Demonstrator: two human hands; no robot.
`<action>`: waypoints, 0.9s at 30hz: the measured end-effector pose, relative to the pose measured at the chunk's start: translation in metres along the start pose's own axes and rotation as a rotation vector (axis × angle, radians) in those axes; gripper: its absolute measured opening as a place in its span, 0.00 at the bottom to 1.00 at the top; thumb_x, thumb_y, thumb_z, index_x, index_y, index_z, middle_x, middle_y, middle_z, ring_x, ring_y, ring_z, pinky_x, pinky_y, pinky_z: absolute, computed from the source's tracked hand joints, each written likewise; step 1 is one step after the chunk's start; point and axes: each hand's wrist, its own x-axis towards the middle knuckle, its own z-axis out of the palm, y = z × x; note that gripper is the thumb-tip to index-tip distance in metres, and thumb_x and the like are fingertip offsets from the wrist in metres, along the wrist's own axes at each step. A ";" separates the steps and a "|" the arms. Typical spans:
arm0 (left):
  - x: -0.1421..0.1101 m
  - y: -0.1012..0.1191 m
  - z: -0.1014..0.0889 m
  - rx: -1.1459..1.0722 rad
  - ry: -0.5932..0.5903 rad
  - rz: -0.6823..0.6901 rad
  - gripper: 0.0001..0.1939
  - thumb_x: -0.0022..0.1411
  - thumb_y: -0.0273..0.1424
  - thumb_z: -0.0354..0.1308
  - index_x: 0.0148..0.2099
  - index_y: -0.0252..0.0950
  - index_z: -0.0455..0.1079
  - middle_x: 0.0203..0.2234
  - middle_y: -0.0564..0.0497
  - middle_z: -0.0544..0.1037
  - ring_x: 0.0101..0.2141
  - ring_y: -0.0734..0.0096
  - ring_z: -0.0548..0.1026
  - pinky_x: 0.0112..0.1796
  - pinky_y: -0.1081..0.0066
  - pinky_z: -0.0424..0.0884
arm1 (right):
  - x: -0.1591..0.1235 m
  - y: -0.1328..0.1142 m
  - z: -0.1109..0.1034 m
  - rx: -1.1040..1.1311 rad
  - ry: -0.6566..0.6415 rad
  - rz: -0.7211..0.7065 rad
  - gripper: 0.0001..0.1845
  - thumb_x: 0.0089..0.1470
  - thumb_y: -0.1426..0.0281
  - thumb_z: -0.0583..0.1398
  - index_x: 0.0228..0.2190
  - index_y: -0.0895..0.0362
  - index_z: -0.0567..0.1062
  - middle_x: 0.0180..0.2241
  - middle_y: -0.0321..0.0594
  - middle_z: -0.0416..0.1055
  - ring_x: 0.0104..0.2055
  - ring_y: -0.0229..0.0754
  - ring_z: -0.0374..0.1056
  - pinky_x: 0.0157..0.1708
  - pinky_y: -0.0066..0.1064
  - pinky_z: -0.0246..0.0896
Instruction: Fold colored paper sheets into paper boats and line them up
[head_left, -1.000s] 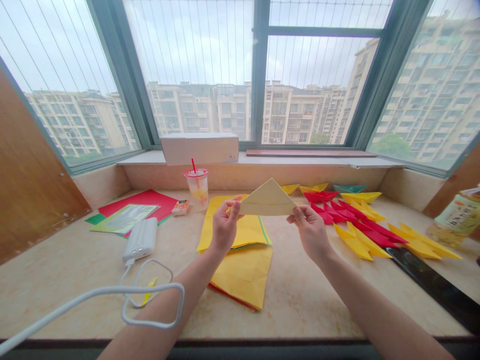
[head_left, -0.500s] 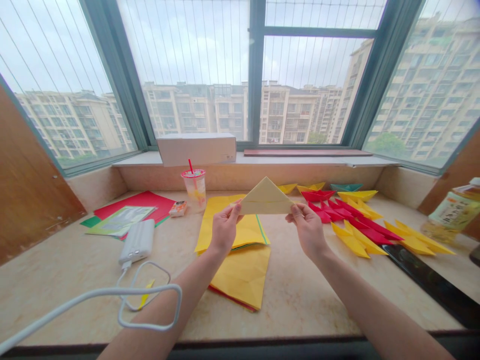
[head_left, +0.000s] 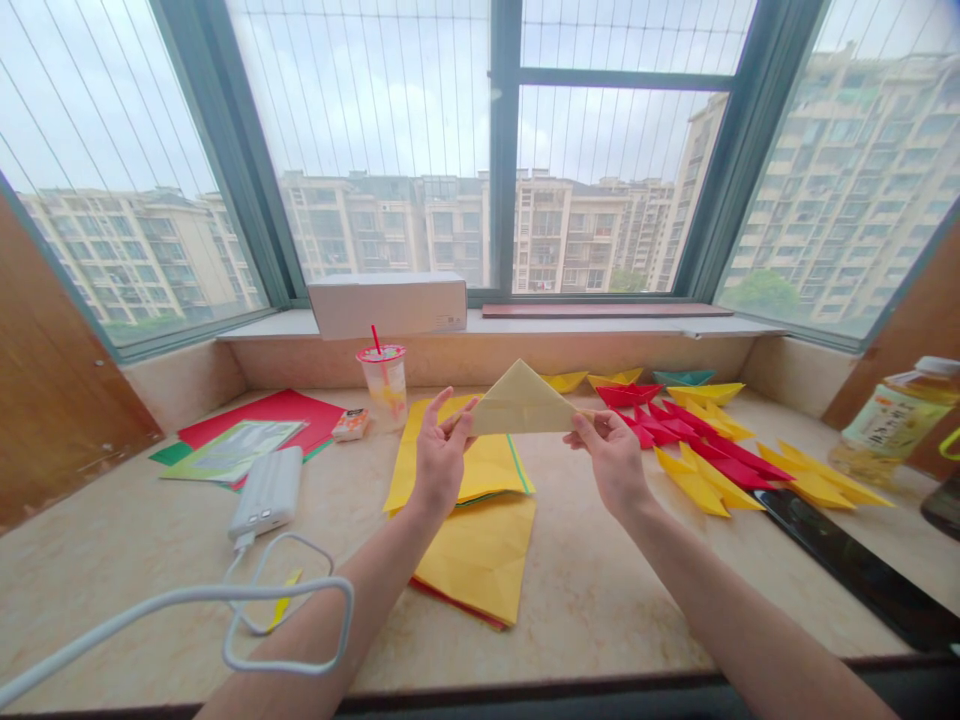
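Both of my hands are raised above a marble sill, holding up a pale yellow folded paper triangle. My right hand pinches its right corner between thumb and fingers. My left hand has its fingers spread apart, right beside the triangle's left corner. Below my hands lie loose yellow paper sheets, with red and green edges showing beneath them.
To the right lie folded red and yellow paper shapes. On the left are a white power bank with a cable and a red sheet. A plastic cup stands behind, with a white box on the window ledge.
My left hand's fingers have opened from their pinch on the triangle's corner. The right hand still holds the triangle, and the whole view has shifted slightly.
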 end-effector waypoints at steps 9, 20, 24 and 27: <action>-0.006 -0.012 0.001 0.010 -0.017 -0.034 0.22 0.55 0.42 0.68 0.48 0.34 0.75 0.37 0.47 0.82 0.40 0.67 0.80 0.51 0.59 0.73 | 0.002 0.001 -0.002 0.072 0.091 -0.011 0.18 0.45 0.57 0.70 0.31 0.55 0.72 0.24 0.35 0.77 0.24 0.41 0.75 0.26 0.32 0.67; 0.000 -0.002 -0.004 0.201 0.031 0.144 0.23 0.58 0.39 0.64 0.53 0.36 0.75 0.31 0.53 0.80 0.35 0.71 0.78 0.46 0.59 0.79 | 0.003 0.000 -0.007 -0.088 -0.140 0.253 0.25 0.41 0.56 0.71 0.39 0.58 0.79 0.32 0.43 0.80 0.28 0.41 0.75 0.29 0.30 0.66; 0.006 0.000 -0.007 0.199 0.067 0.133 0.21 0.55 0.38 0.66 0.50 0.34 0.77 0.34 0.51 0.81 0.35 0.69 0.78 0.45 0.59 0.79 | 0.001 0.002 -0.006 -0.081 -0.174 0.257 0.22 0.43 0.55 0.70 0.33 0.60 0.81 0.31 0.42 0.79 0.28 0.38 0.70 0.32 0.31 0.65; 0.006 0.002 -0.005 0.121 0.039 0.027 0.22 0.54 0.36 0.67 0.51 0.34 0.75 0.33 0.50 0.81 0.36 0.69 0.80 0.48 0.58 0.76 | 0.004 0.004 -0.009 -0.072 -0.124 0.194 0.20 0.45 0.55 0.69 0.34 0.58 0.82 0.32 0.40 0.78 0.26 0.34 0.63 0.30 0.28 0.61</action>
